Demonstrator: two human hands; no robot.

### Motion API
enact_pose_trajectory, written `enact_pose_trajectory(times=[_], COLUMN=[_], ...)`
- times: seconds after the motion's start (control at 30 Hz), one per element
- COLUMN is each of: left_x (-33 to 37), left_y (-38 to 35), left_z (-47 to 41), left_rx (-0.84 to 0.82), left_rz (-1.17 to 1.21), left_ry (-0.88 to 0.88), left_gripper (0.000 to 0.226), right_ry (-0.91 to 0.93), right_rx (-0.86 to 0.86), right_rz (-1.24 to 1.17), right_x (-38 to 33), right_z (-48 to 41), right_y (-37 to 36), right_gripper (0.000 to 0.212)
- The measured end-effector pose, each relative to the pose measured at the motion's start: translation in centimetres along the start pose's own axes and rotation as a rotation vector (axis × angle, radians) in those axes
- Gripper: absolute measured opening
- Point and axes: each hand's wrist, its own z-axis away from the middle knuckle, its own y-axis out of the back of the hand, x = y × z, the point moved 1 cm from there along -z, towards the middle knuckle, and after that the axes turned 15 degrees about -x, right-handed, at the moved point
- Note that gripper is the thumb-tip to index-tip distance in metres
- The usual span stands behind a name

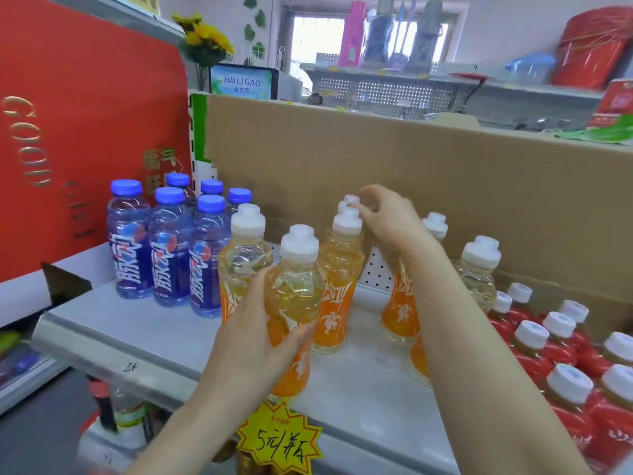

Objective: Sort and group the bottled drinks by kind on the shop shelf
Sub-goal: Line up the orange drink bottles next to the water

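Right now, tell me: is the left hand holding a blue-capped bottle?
No, the left hand grips an orange-labelled bottle with a white cap.

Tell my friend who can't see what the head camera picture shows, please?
A person's left hand grips an orange-labelled bottle on a shop shelf while the right hand touches another's white cap. Blue bottles stand left, red bottles right.

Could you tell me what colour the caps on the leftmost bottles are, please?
The caps are blue, clearest in the head view.
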Motion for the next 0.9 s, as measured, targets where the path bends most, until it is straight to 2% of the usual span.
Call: enact_pose_trajectory(times=[0.03,0.1,0.13,0.17,0.23,0.3,0.43,0.6,0.77,0.83,0.9], left_x=[0.0,-0.1,-0.1,-0.2,-0.2,-0.1,0.1,0.1,0.1,0.1,0.1], left_y=[0.0,0.0,0.0,0.0,0.0,0.1,0.2,0.1,0.1,0.1,0.0], left_z=[0.0,-0.1,-0.1,-0.1,-0.1,0.0,0.1,0.0,0.1,0.0,0.0], left_rx=[0.001,0.000,-0.004,-0.008,-0.014,-0.016,-0.024,-0.022,-0.016,-0.014,-0.014], left_rz=[-0.003,-0.008,-0.010,-0.011,-0.014,-0.015,-0.015,-0.009,-0.005,-0.008,-0.006], left_ry=[-0.005,-0.009,-0.010,-0.012,-0.016,-0.017,-0.012,-0.001,-0.005,-0.007,-0.014], left_gripper=[0.082,0.083,0.082,0.081,0.080,0.080,0.081,0.080,0.081,0.083,0.083], right_ry=[0.022,-0.024,-0.113,-0.232,-0.436,-0.489,-0.386,-0.230,-0.183,-0.020,0.168], right_rx=[0.120,0.348,0.367,0.312,0.135,0.050,0.124,0.124,0.128,0.273,0.572], right_rz=[0.040,0.272,0.422,0.532,0.604,0.609,0.562,0.436,0.333,0.242,0.229], right_x=[0.1,0.4,0.7,0.8,1.2,1.2,1.3,1.1,1.2,1.6,2.2], right_z=[0.7,2.2,2.7,3.1,3.3,3.2,2.3,1.0,2.5,4.7,8.3], right_y=[0.7,2.3,2.9,3.5,3.8,3.6,2.9,1.0,-0.2,-1.1,-2.6], right_gripper=[0.043,0.042,0.041,0.039,0.028,0.025,0.025,0.031,0.053,0.059,0.053])
